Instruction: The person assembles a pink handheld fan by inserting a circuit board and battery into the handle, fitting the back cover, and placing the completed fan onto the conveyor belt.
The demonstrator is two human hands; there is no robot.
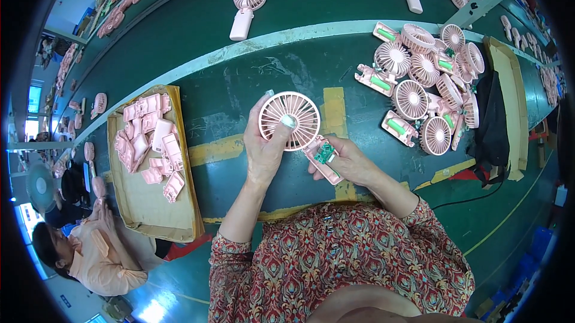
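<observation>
Left hand [266, 146] gripping fan [290, 120] head, right hand [350, 161] closed around its open handle; fan pile [428, 83] beyond right hand.

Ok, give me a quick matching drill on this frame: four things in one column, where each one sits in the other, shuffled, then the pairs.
Things
1. fan
2. handle covers
3. open fan pile
4. black bag

Places
A. in the cardboard tray on the person's left
B. heaped on the table to the person's right
C. held in both hands, left hand on the head, right hand on the open handle
D. past the pile, against the cardboard strip

Pairs: 1-C, 2-A, 3-B, 4-D
</observation>
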